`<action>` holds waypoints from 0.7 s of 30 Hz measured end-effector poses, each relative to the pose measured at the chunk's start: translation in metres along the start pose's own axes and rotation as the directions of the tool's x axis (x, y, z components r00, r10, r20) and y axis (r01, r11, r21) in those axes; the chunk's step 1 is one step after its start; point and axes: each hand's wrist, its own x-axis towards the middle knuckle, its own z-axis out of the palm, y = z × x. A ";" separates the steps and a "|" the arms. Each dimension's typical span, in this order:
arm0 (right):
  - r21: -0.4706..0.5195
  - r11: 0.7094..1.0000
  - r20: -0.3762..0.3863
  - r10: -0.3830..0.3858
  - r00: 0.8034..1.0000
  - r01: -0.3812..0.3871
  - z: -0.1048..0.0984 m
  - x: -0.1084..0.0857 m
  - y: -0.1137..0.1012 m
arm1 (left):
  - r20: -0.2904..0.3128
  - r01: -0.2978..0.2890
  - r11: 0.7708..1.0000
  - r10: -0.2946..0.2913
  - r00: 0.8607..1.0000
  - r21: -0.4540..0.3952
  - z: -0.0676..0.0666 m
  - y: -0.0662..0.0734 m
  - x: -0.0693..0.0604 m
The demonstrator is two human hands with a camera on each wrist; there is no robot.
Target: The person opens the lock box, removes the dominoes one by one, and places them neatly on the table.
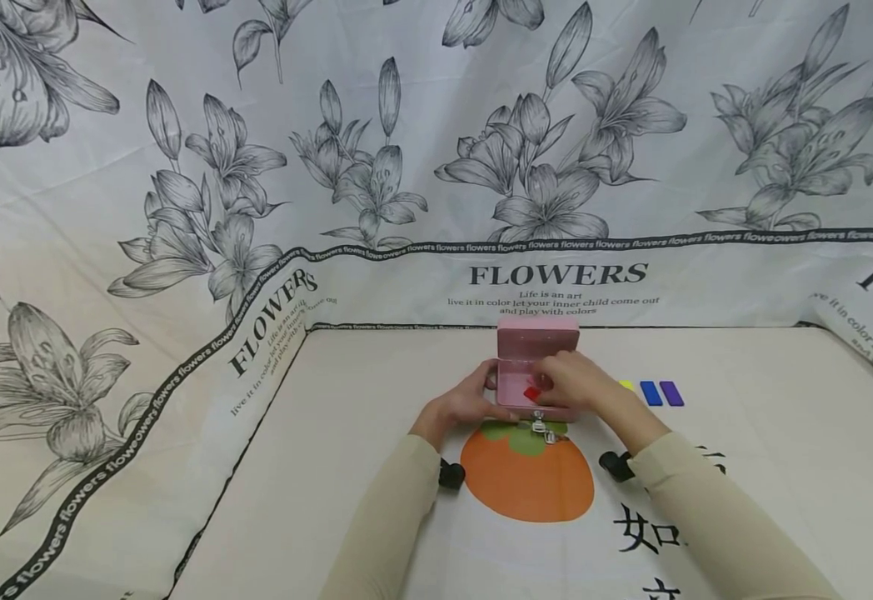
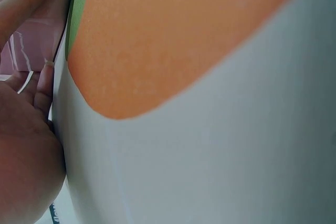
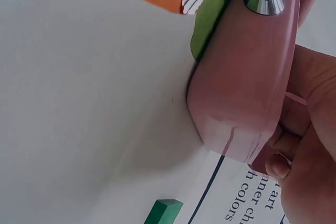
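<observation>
A pink box (image 1: 507, 392) with a lock stands on the table, its lid (image 1: 538, 323) raised at the back. My left hand (image 1: 469, 397) grips the box's left side, thumb along the front; in the left wrist view the fingers (image 2: 43, 90) touch its wall. My right hand (image 1: 575, 379) reaches into the box from the right, fingers curled. At those fingertips a small red block (image 1: 531, 393) shows, tilted and pinched. The right wrist view shows the box's outer wall (image 3: 236, 87), but the red block is hidden there. Keys (image 1: 539, 426) hang from the lock in front.
Right of the box lie a blue block (image 1: 651, 393), a purple block (image 1: 672, 393) and a partly covered yellow block (image 1: 626, 385). A green block (image 3: 164, 212) shows in the right wrist view. An orange persimmon print (image 1: 526, 479) lies before the box; a flower-printed cloth (image 1: 406, 287) rises behind.
</observation>
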 end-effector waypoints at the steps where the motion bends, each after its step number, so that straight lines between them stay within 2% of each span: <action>1: 0.020 1.000 0.002 -0.005 1.000 0.005 0.000 0.000 -0.001 | 0.000 -0.001 1.000 0.001 1.000 0.001 0.000 0.000 0.000; 8: 0.156 0.988 0.045 -0.008 0.999 0.001 -0.002 0.001 0.000 | -0.006 0.001 1.000 -0.001 1.000 0.012 0.000 0.001 0.000; 15: 0.201 0.979 0.067 -0.039 0.997 0.024 -0.002 0.004 0.002 | -0.004 0.013 1.000 -0.013 1.000 0.011 -0.001 0.002 0.000; 21: 0.192 0.980 0.065 -0.058 0.996 0.045 -0.001 0.007 0.002 | -0.006 0.016 0.999 -0.016 1.000 0.027 -0.001 0.001 0.000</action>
